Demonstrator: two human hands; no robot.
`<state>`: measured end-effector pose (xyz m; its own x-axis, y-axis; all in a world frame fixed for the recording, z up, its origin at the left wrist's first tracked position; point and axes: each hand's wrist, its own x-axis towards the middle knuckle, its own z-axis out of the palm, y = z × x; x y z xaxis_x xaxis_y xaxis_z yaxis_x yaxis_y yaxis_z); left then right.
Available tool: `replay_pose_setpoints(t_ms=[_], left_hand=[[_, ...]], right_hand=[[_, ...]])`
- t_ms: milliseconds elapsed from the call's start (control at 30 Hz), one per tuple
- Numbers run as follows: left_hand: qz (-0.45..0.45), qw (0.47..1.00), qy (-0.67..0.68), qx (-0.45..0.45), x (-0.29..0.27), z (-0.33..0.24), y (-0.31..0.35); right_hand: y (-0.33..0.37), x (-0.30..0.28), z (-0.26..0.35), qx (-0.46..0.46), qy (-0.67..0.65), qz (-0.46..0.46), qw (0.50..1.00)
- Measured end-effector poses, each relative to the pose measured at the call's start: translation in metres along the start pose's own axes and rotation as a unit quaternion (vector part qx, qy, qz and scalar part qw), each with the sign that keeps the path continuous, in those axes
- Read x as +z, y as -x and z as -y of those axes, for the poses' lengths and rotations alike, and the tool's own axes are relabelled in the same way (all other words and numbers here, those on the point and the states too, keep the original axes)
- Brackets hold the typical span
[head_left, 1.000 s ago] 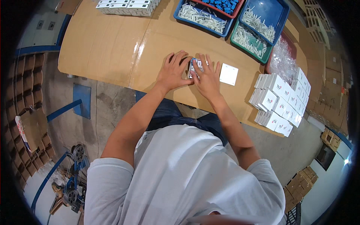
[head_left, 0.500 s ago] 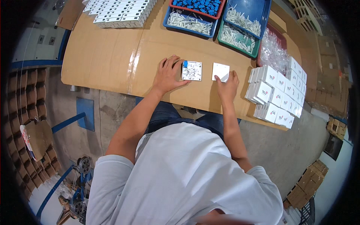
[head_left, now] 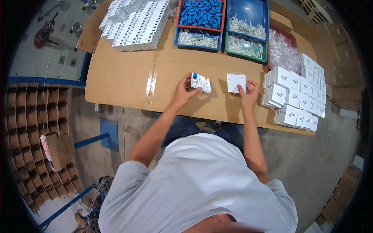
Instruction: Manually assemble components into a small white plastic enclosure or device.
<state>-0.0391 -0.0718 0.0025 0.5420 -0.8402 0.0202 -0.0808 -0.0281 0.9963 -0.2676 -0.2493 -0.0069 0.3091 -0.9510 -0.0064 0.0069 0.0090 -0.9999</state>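
Observation:
Between the thumb and fingers of my left hand (head_left: 184,92) is a white square open housing (head_left: 203,85), tilted and lifted a little off the table. A small blue part (head_left: 195,76) sits at its far left corner, and small white pieces lie inside it. My right hand (head_left: 249,97) pinches a flat white square cover (head_left: 236,82) at its near right corner. The cover is turned with its rimmed face toward me. A gap lies between the housing and the cover.
Blue parts fill a red tray (head_left: 223,18) at the back, over a blue tray (head_left: 222,44) of white pieces. Right of them are more trays and clear plastic bags (head_left: 280,50). Stacked white boxes stand at right (head_left: 289,96) and far left (head_left: 142,29) on the cardboard-covered table (head_left: 116,79).
My left hand has taken hold of the housing, lifting and tilting it. My right hand has raised the cover and turned it up. The whole view has shifted slightly.

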Motion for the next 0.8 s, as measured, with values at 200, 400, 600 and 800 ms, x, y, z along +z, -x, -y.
replay_pose_setpoints(t_ms=[200, 400, 600, 800], left_hand=[[0.008, 0.775, 0.598, -0.206, 0.018, -0.043, 0.015], [0.174, 0.624, 0.729, -0.221, 0.022, -0.043, 0.004], [0.11, 0.682, 0.66, -0.293, 0.041, -0.063, 0.006], [0.035, 0.687, 0.634, -0.353, 0.049, -0.073, 0.014]], right_hand=[[0.004, -0.019, 0.049, 0.111, -0.151, -0.017, 0.982], [0.007, -0.01, 0.074, 0.202, -0.287, 0.066, 0.934], [0.009, 0.006, 0.085, 0.137, -0.205, 0.083, 0.966], [0.012, 0.01, 0.098, 0.148, -0.218, 0.097, 0.96]])
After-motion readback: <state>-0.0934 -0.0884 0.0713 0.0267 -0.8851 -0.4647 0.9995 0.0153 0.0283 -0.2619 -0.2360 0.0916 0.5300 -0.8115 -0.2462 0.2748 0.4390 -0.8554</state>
